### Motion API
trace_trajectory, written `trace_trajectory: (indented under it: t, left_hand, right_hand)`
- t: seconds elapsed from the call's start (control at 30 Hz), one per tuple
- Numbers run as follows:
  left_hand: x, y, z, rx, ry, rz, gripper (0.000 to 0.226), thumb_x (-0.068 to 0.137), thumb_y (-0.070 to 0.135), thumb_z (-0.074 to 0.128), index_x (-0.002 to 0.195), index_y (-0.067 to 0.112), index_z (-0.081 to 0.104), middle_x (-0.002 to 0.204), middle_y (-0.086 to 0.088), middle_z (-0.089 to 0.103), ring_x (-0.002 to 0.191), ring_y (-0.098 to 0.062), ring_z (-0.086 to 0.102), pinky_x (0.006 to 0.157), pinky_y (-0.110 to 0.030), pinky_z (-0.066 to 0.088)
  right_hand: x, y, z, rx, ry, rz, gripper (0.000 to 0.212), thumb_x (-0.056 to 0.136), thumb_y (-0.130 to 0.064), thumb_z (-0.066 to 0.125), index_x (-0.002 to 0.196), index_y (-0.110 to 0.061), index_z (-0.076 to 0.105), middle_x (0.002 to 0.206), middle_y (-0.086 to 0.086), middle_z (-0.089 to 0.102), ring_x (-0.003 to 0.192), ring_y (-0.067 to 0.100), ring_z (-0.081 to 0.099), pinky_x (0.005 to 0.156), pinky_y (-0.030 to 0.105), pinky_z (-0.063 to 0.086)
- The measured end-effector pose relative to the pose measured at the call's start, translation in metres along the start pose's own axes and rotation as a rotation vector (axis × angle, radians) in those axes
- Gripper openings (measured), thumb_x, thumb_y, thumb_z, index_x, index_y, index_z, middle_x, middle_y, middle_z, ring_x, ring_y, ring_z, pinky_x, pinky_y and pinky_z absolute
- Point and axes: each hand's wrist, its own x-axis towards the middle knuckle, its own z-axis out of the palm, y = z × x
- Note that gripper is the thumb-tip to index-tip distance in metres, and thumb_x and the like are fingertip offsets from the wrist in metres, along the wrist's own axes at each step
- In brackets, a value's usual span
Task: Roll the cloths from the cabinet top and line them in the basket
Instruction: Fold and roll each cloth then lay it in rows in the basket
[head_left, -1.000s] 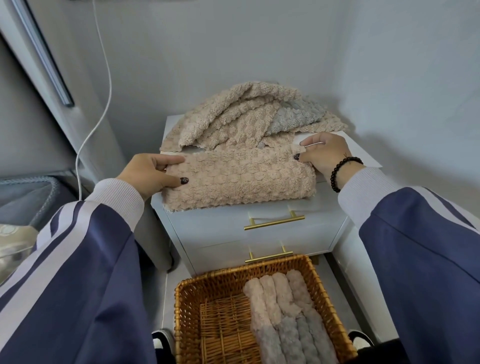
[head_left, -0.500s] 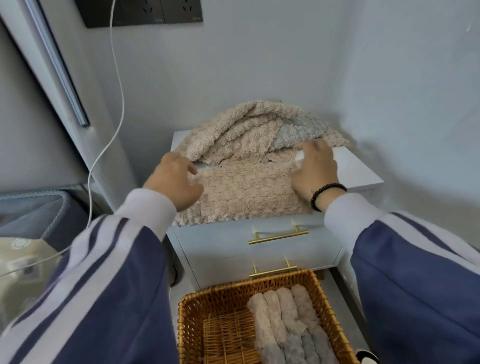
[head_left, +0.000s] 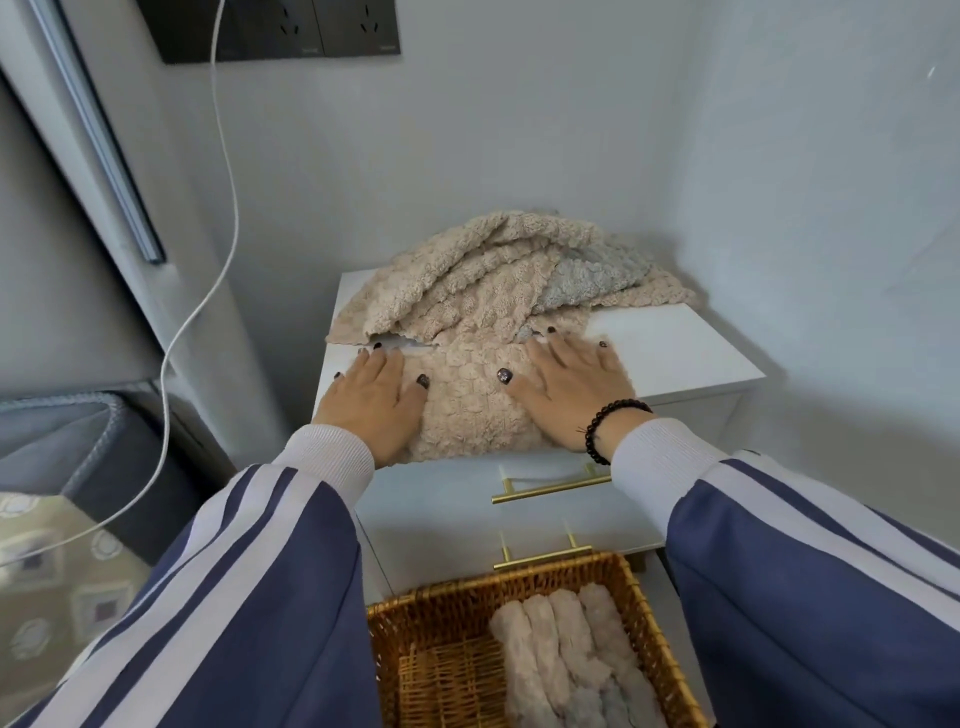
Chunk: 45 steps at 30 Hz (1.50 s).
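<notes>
flat hands (head_left: 472, 400) on nubbly cloth (head_left: 470, 410)

Both hands lie flat on a beige cloth (head_left: 470, 410) at the cabinet's (head_left: 675, 348) front edge, left hand (head_left: 371, 397) on its left end, right hand (head_left: 574, 392) on its right. Cloth pile (head_left: 498, 275) behind. Basket (head_left: 395, 660) below holds four rolls (head_left: 566, 654), side by side.
</notes>
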Motion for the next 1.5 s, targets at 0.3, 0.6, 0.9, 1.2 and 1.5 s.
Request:
trace_trajectory:
  t: [0.3, 0.6, 0.9, 1.2, 1.5]
  left_hand:
    - [0.000, -0.004, -0.023, -0.168, 0.098, -0.178, 0.053, 0.087, 0.022, 0.054, 0.139, 0.020, 0.046, 0.139, -0.009, 0.048, 0.127, -0.032, 0.043, 0.105, -0.048, 0.039]
    - [-0.015, -0.010, -0.040, -0.599, 0.113, -0.248, 0.023, 0.077, 0.016, 0.076, 0.098, 0.014, 0.066, 0.089, -0.004, 0.067, 0.085, -0.023, 0.064, 0.069, -0.029, 0.050]
    - [-0.075, 0.017, -0.079, -1.457, -0.161, -0.204, 0.036, 0.065, 0.006, 0.071, 0.101, 0.002, 0.066, 0.090, -0.011, 0.075, 0.076, -0.023, 0.074, 0.060, -0.033, 0.060]
    - [-0.138, 0.028, -0.088, -1.648, -0.202, -0.227, 0.028, 0.081, 0.010, 0.059, 0.106, 0.002, 0.066, 0.095, -0.015, 0.074, 0.081, -0.028, 0.073, 0.061, -0.040, 0.060]
    - [-0.164, 0.040, -0.070, -1.498, -0.123, -0.395, 0.022, 0.096, 0.017, 0.055, 0.107, 0.001, 0.065, 0.093, -0.018, 0.074, 0.082, -0.032, 0.071, 0.072, -0.040, 0.055]
  right_hand:
    - [0.011, 0.028, -0.020, 0.289, 0.162, 0.207, 0.032, 0.093, -0.034, 0.051, 0.115, -0.011, 0.053, 0.121, 0.009, 0.052, 0.110, 0.029, 0.049, 0.090, 0.038, 0.041]
    - [-0.013, 0.043, -0.037, 0.757, 0.289, 0.295, 0.030, 0.084, -0.012, 0.068, 0.111, -0.014, 0.054, 0.103, 0.000, 0.054, 0.077, 0.013, 0.054, 0.060, 0.018, 0.042]
    - [-0.070, 0.060, -0.070, 1.358, 0.126, 0.359, 0.086, 0.064, -0.018, 0.085, 0.139, -0.009, 0.044, 0.140, 0.007, 0.050, 0.128, 0.025, 0.047, 0.110, 0.046, 0.034]
    - [-0.139, 0.052, -0.106, 1.189, 0.137, 0.231, 0.058, 0.070, -0.031, 0.083, 0.116, -0.005, 0.059, 0.091, -0.002, 0.072, 0.084, 0.011, 0.067, 0.083, 0.028, 0.054]
    - [-0.177, 0.017, -0.087, 0.904, 0.369, 0.366, 0.040, 0.086, -0.037, 0.064, 0.115, -0.010, 0.056, 0.083, -0.001, 0.067, 0.067, 0.014, 0.060, 0.058, 0.026, 0.045]
